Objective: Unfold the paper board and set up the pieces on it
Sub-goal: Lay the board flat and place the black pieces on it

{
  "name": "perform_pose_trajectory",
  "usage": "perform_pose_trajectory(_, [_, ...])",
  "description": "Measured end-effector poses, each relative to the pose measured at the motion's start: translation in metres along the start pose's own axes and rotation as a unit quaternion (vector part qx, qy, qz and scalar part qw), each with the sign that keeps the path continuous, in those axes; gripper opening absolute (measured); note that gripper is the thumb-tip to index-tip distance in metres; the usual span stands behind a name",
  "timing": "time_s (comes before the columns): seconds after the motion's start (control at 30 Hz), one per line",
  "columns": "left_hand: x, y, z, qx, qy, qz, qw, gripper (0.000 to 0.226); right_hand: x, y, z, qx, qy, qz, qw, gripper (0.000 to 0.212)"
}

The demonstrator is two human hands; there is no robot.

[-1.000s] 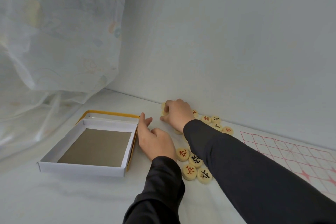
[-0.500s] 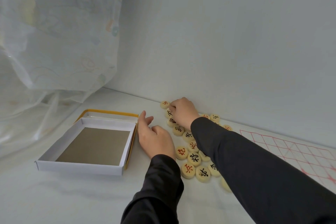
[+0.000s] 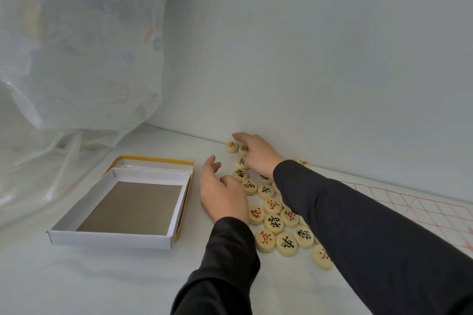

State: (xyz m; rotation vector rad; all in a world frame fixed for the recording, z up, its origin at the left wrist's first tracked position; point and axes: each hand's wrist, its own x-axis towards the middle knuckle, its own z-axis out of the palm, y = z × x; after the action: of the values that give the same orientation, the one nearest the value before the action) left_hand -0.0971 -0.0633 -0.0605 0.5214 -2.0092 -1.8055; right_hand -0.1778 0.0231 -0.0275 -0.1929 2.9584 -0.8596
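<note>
Pieces (image 3: 273,224), cream discs marked with red or black characters, lie loose in a cluster at the lower centre of the frame, running from the base of the wall (image 3: 307,46) down between the person's two dark sleeves. None of them sits on the paper board (image 3: 419,210), which lies flat with its red grid showing at the right edge of the frame, partly hidden behind the right forearm.

The right hand (image 3: 259,157) lies palm down over the upper end of the cluster, with its fingers held together and stretched towards the wall, covering several discs. Whether it grips any of them cannot be told. The left hand (image 3: 222,199) rests on the white table (image 3: 102,276) just left of the cluster, fingers loosely curved and thumb held apart, holding nothing.

At centre left, an open white box (image 3: 110,236) sits in a yellow-edged lid (image 3: 153,160). A sheer curtain (image 3: 76,46) fills the upper left.
</note>
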Motion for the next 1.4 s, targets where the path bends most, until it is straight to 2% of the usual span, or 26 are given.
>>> perform_pose_trajectory(0.07, [0.001, 0.0, 0.0, -0.006, 0.003, -0.002, 1.0, 0.048, 0.002, -0.003, -0.003, 0.042, -0.054, 0.014, 0.998, 0.072])
perform_pose_trajectory(0.13, [0.002, 0.0, 0.001, -0.001, -0.003, 0.0, 1.0, 0.048, 0.003, -0.002, -0.007, 0.066, -0.07, 0.031, 0.995, 0.069])
perform_pose_trajectory(0.37, [0.001, -0.001, 0.002, 0.061, -0.049, 0.018, 0.997, 0.048, -0.005, 0.013, -0.027, 0.221, 0.011, 0.085, 0.971, 0.038])
perform_pose_trajectory(0.57, [0.001, -0.001, 0.005, 0.142, -0.132, 0.084, 0.977, 0.045, -0.02, 0.027, -0.026, 0.16, 0.02, 0.073, 0.984, 0.036])
perform_pose_trajectory(0.7, [0.001, -0.004, 0.006, 0.198, -0.196, 0.105, 0.955, 0.044, -0.038, 0.037, -0.033, 0.173, 0.161, 0.06, 0.97, 0.036])
perform_pose_trajectory(0.8, [-0.002, 0.001, 0.004, 0.191, -0.205, 0.086, 0.956, 0.042, -0.05, 0.051, -0.035, 0.136, 0.237, 0.115, 0.955, 0.041])
perform_pose_trajectory(0.9, [-0.004, 0.005, 0.002, 0.18, -0.214, 0.079, 0.957, 0.039, -0.056, 0.058, -0.032, 0.147, 0.211, 0.165, 0.952, 0.043])
perform_pose_trajectory(1.0, [-0.005, 0.006, 0.0, 0.154, -0.233, 0.073, 0.958, 0.037, -0.062, 0.053, -0.033, 0.195, 0.186, 0.138, 0.953, 0.035])
perform_pose_trajectory(1.1, [-0.003, 0.006, -0.003, 0.138, -0.277, 0.079, 0.948, 0.038, -0.071, 0.049, -0.04, 0.235, 0.196, 0.131, 0.943, 0.034])
perform_pose_trajectory(1.2, [0.0, 0.007, -0.007, 0.136, -0.32, 0.08, 0.934, 0.042, -0.09, 0.042, -0.046, 0.254, 0.227, 0.158, 0.927, 0.035])
perform_pose_trajectory(1.4, [-0.021, 0.012, -0.019, 0.147, -0.339, 0.073, 0.926, 0.042, -0.145, 0.02, -0.034, 0.248, 0.218, 0.209, 0.92, 0.036])
